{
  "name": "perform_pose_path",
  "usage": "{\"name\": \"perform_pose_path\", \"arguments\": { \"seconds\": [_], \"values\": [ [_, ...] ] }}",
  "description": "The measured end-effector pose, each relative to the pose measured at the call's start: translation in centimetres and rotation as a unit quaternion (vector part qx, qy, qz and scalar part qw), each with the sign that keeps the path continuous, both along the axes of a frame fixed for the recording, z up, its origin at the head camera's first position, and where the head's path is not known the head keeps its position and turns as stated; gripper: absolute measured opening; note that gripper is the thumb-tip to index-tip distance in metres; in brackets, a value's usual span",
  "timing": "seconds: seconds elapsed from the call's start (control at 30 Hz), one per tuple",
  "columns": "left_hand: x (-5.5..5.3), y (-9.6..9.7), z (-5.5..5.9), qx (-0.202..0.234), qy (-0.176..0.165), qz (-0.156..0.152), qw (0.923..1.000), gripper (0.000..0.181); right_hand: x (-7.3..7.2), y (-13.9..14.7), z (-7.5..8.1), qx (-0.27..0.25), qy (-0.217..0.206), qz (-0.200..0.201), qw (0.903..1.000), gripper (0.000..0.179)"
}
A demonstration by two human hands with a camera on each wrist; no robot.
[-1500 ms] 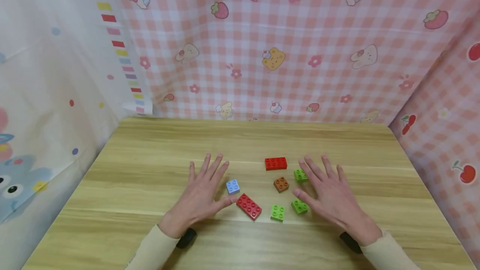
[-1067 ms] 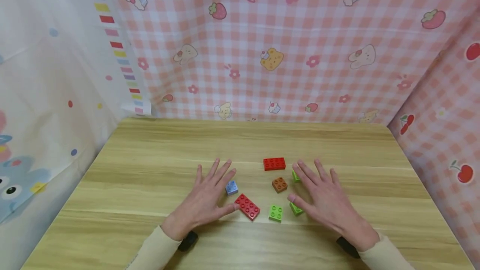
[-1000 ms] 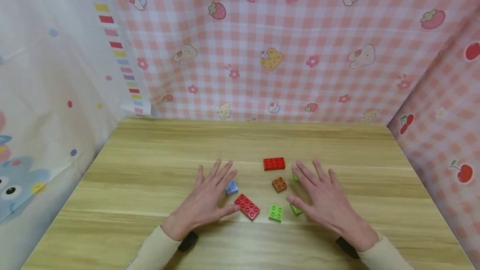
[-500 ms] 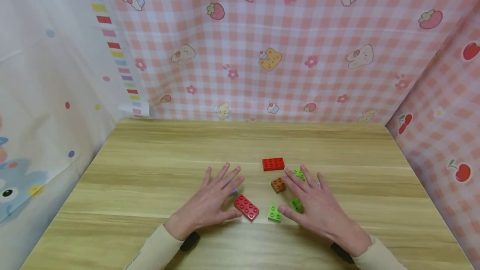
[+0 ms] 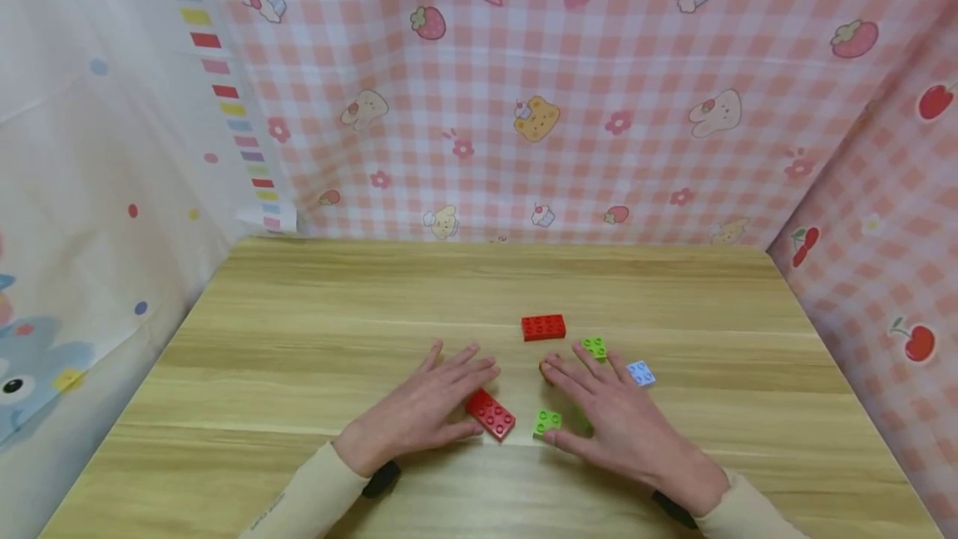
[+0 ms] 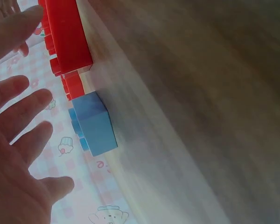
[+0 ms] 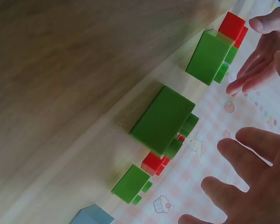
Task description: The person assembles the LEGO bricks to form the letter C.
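My left hand (image 5: 419, 406) hovers with loosely spread fingers just left of a red eight-stud toy brick (image 5: 491, 416). Beneath it, hidden in the head view, a blue brick (image 6: 97, 125) shows in the left wrist view. My right hand (image 5: 617, 418), fingers spread and slightly bent, is over the brick group and grips nothing. Its forefinger overlaps a brown brick (image 5: 545, 370), and its thumb tip lies at the edge of a light green brick (image 5: 547, 421). Another green brick (image 7: 163, 120) is mostly covered by the palm from above.
Beyond the right fingers lies a third green brick (image 5: 595, 347). A light blue brick (image 5: 640, 373) sits right of that hand. Farther back is a second red brick (image 5: 543, 328). The wooden table (image 5: 337, 289) ends at a pink checked curtain (image 5: 479, 106).
Both hands have drawn inward, the left rightward and the right leftward. The light blue brick on the right came into view, while the left hand now covers the other blue one. The bricks stay put.
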State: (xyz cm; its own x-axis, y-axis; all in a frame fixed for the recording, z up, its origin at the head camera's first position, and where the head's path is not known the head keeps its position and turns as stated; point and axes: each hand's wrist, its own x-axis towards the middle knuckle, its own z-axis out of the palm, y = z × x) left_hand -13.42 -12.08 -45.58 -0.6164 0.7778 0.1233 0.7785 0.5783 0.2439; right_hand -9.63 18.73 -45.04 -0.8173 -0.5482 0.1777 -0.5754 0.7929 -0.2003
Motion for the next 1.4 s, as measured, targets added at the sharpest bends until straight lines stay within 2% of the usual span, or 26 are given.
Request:
{"name": "perform_pose_path", "arguments": {
  "seconds": [0.27, 0.57, 0.73, 0.9, 1.07, 1.3, 1.4],
  "values": [
    [-0.2, 0.3, 0.1, -0.023, 0.017, -0.024, 0.9993, 0.061, -0.1, -0.5, 0.1, 0.019, -0.016, 0.03, 0.9992, 0.074],
    [-0.4, 1.0, 0.1, -0.047, 0.016, -0.045, 0.9978, 0.04, -0.4, -0.9, -0.3, 0.038, 0.026, 0.078, 0.9959, 0.05],
    [-0.5, 1.3, 0.0, -0.033, 0.026, -0.057, 0.9975, 0.027, -0.3, -1.1, -0.4, 0.055, 0.023, 0.085, 0.9946, 0.042],
    [-0.2, 1.5, 0.1, -0.017, 0.041, -0.063, 0.997, 0.023, -0.2, -1.2, -0.2, 0.052, 0.019, 0.087, 0.9946, 0.039],
    [0.4, 1.6, 0.2, -0.01, 0.045, -0.041, 0.9981, 0.023, -0.1, -0.9, 0.2, 0.016, 0.005, 0.074, 0.9971, 0.037],
    [1.4, 1.9, 0.4, -0.012, 0.02, -0.003, 0.9997, 0.025, -0.1, -0.6, 0.4, -0.019, 0.003, 0.048, 0.9987, 0.039],
    [1.7, 2.1, 0.2, -0.007, -0.002, 0.016, 0.9998, 0.033, -0.2, -0.6, 0.3, -0.033, 0.008, 0.044, 0.9984, 0.039]
  ]
}}
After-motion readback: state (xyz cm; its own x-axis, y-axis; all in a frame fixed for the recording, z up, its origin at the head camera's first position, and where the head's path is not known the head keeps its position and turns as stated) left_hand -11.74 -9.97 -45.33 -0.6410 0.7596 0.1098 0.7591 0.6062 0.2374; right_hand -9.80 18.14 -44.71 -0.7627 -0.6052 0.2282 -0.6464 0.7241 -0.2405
